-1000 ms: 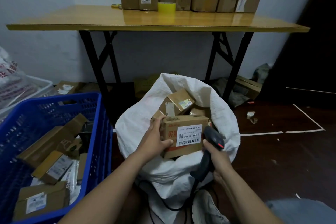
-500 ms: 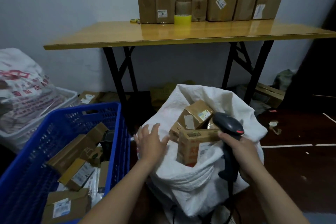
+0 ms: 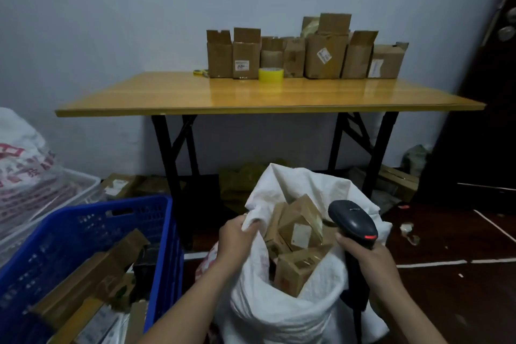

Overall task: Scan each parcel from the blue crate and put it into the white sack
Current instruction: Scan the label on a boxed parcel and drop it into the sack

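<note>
The white sack (image 3: 282, 313) stands open in front of me with several brown parcels inside; the nearest parcel (image 3: 296, 271) lies tilted at the top. My left hand (image 3: 237, 240) grips the sack's left rim and holds it up. My right hand (image 3: 368, 257) holds a black barcode scanner (image 3: 352, 222) upright at the sack's right side. The blue crate (image 3: 156, 232) sits at the lower left with several flat cardboard parcels (image 3: 92, 279) in it.
A yellow folding table (image 3: 251, 98) with black legs stands behind the sack, carrying a row of open cartons (image 3: 321, 56) and a yellow tape roll (image 3: 270, 74). A printed white bag in a white bin (image 3: 30, 176) is at far left. A dark door is at right.
My left hand let go of the labelled parcel, which now lies in the sack, then moved to grip the sack's rim. The view tilted upward.
</note>
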